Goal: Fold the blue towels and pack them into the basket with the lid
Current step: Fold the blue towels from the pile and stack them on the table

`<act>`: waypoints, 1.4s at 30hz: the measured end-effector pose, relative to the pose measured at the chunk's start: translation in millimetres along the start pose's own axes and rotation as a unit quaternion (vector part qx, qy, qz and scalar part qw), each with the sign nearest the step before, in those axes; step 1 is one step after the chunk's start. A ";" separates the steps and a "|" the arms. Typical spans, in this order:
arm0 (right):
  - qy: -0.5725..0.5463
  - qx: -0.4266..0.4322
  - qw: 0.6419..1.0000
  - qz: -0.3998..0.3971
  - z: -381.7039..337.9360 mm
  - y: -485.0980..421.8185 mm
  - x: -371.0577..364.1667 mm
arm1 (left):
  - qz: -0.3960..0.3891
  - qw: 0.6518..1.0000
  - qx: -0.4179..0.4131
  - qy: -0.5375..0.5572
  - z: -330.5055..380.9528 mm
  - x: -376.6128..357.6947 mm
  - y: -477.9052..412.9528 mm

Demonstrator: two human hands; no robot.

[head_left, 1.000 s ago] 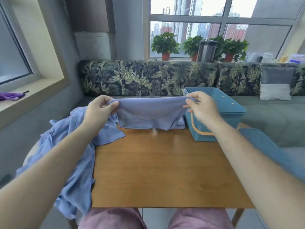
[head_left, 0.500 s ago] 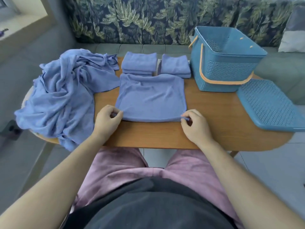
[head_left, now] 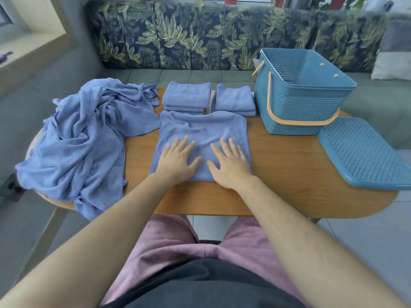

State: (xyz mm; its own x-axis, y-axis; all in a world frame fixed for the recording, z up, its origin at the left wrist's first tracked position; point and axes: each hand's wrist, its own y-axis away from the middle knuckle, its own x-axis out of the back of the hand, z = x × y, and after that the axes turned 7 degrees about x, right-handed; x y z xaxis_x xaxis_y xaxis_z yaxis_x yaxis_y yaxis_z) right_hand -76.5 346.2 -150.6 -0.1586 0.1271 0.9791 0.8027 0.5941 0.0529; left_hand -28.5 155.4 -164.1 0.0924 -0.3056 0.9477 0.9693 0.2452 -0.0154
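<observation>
A blue towel, folded once, lies flat on the wooden table in front of me. My left hand and my right hand press flat on its near half, fingers straight and spread. Behind it stand two stacks of folded blue towels. A heap of unfolded blue towels covers the table's left end and hangs over its edge. The blue basket with an orange handle stands at the back right, open. Its blue lid lies beside it at the right end.
A leaf-patterned sofa back and a grey-green seat run behind the table. A cushion lies at the far right. My lap in pink trousers is under the table's near edge.
Both hands let go of the towel's near corners and now lie flat on it. One second ago they held it up in the air; it was then laid down.
</observation>
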 end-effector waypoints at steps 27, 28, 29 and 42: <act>-0.024 -0.018 0.998 0.050 26.6 3.6 2.2 | 0.053 0.996 0.031 0.064 -4.4 7.2 5.1; -0.026 -0.025 0.997 0.067 36.1 -12.7 6.9 | 0.062 0.993 0.046 0.083 -9.6 10.5 -11.1; -0.033 -0.033 0.996 0.080 46.5 -29.5 12.0 | 0.062 0.990 0.065 0.106 -15.1 14.1 -28.5; -0.085 -0.058 0.953 0.286 122.3 -103.1 -7.0 | 0.153 0.980 0.042 0.121 -52.0 3.9 -122.5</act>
State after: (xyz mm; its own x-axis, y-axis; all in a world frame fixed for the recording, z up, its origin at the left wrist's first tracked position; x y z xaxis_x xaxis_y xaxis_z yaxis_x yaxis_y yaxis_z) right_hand -228.5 381.2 -186.9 0.2416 0.5359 0.8089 0.8419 0.2988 -0.4494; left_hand -135.0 76.3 -175.0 0.4373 -0.4127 0.7990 0.8666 0.4309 -0.2518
